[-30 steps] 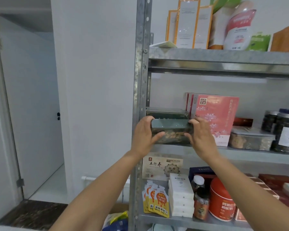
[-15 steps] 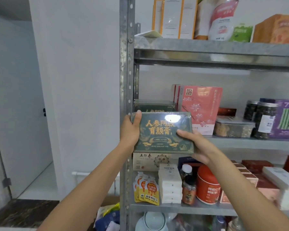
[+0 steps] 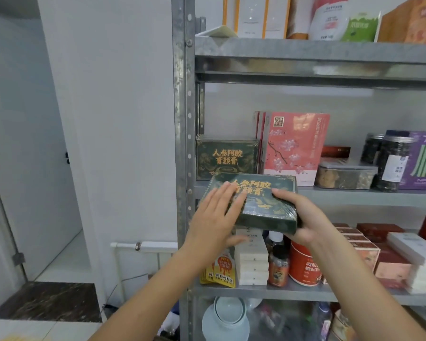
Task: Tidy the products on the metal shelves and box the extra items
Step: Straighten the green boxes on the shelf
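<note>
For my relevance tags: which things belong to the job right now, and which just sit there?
In the job: held green box; right hand gripping it; left hand flat on top; matching green box standing on the metal shelf.
Lying about: pink box; red tub; dark jar; pale dish.

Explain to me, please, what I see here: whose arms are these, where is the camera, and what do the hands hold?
There is no machine: these are a person's two bare arms. The picture comes from a camera worn on the head, looking forward and down. The right hand grips the right corner of a dark green box with gold writing; the left hand lies flat on its top. Behind, on the metal shelf, a second green box stands upright beside a pink box, with dark jars further right.
</note>
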Action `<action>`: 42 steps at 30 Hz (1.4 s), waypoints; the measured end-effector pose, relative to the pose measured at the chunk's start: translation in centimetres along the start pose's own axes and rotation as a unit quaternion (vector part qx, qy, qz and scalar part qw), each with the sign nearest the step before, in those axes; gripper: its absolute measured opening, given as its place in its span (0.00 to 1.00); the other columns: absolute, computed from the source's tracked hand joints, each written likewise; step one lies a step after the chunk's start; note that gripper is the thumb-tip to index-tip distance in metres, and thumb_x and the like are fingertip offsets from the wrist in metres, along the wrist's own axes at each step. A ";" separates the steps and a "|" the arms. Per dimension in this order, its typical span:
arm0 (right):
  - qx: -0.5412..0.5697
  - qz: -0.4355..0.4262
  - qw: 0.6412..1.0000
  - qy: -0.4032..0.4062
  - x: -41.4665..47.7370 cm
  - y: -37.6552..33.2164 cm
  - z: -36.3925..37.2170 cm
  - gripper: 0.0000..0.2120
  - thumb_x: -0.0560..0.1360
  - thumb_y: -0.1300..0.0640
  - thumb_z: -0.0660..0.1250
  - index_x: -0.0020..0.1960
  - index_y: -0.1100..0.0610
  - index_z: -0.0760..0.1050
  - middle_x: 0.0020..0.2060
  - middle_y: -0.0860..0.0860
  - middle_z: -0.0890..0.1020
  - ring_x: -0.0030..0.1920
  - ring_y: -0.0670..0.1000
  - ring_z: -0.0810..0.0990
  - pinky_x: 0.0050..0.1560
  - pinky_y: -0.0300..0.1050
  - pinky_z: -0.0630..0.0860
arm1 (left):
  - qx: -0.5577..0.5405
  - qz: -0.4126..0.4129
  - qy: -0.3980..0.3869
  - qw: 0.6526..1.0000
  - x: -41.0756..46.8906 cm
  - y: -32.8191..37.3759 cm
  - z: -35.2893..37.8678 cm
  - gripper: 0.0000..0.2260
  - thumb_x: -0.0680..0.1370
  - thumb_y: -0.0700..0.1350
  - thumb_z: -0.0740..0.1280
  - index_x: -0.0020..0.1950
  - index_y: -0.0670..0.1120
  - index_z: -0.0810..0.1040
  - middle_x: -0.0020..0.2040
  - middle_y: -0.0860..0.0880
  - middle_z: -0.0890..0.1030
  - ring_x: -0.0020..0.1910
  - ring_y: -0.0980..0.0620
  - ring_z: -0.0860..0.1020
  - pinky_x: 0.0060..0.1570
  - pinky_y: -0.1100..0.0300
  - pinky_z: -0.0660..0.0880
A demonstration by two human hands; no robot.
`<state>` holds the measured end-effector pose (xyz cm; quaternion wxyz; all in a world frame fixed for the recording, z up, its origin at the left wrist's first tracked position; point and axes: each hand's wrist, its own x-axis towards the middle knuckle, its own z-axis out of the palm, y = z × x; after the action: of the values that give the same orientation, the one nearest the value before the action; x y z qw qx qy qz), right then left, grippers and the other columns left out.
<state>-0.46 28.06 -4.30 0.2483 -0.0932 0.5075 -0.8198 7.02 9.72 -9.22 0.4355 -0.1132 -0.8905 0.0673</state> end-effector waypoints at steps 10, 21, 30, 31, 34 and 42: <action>-0.027 -0.027 0.999 -0.036 0.4 4.4 -1.7 0.31 0.70 0.38 0.65 0.65 0.56 0.73 0.61 0.53 0.81 0.61 0.50 0.79 0.61 0.54 0.75 | -0.475 -0.420 0.050 0.772 1.1 0.8 -0.8 0.16 0.69 0.41 0.78 0.51 0.54 0.77 0.46 0.58 0.82 0.49 0.55 0.80 0.47 0.62 0.79; 0.014 -0.108 0.994 -0.027 2.2 4.2 -2.2 0.23 0.68 0.56 0.71 0.62 0.63 0.76 0.55 0.58 0.83 0.52 0.54 0.83 0.51 0.48 0.80 | -0.788 -0.402 0.058 0.463 -0.2 1.6 0.5 0.30 0.68 0.41 0.77 0.68 0.44 0.73 0.62 0.44 0.81 0.62 0.44 0.78 0.61 0.49 0.75; -0.170 -0.173 0.970 -0.019 2.0 1.4 -3.8 0.15 0.56 0.52 0.79 0.41 0.54 0.84 0.43 0.55 0.86 0.40 0.51 0.85 0.37 0.40 0.81 | -0.599 -0.406 -0.124 0.679 -0.7 -3.4 -1.4 0.37 0.65 0.66 0.72 0.69 0.51 0.70 0.58 0.49 0.82 0.55 0.48 0.82 0.59 0.46 0.78; -0.170 -0.175 0.970 -0.018 2.1 1.5 -3.5 0.15 0.55 0.51 0.80 0.40 0.54 0.85 0.43 0.54 0.86 0.40 0.50 0.85 0.38 0.39 0.81 | -0.578 -0.424 -0.109 0.689 -0.4 -2.8 -1.1 0.33 0.66 0.65 0.71 0.66 0.51 0.72 0.56 0.49 0.83 0.52 0.49 0.83 0.56 0.49 0.79; -0.158 -0.169 0.973 -0.019 2.4 1.6 -3.0 0.20 0.56 0.50 0.82 0.45 0.54 0.84 0.47 0.55 0.86 0.44 0.52 0.85 0.41 0.42 0.82 | -0.564 -0.457 -0.044 0.686 0.2 -2.4 -0.2 0.21 0.74 0.59 0.70 0.62 0.50 0.75 0.50 0.50 0.85 0.46 0.51 0.85 0.46 0.55 0.82; -0.168 -0.077 0.974 -0.131 0.3 3.3 -3.7 0.27 0.65 0.63 0.76 0.63 0.58 0.74 0.57 0.56 0.83 0.55 0.57 0.83 0.46 0.49 0.82 | -0.587 -0.491 -0.037 0.642 1.3 -3.0 -0.4 0.22 0.74 0.59 0.70 0.62 0.49 0.74 0.51 0.49 0.85 0.43 0.52 0.85 0.35 0.61 0.80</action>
<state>-1.22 29.66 -8.95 0.2301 -0.2791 0.5919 -0.7203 6.19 7.17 -7.33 0.2131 0.1112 -0.6833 -0.6894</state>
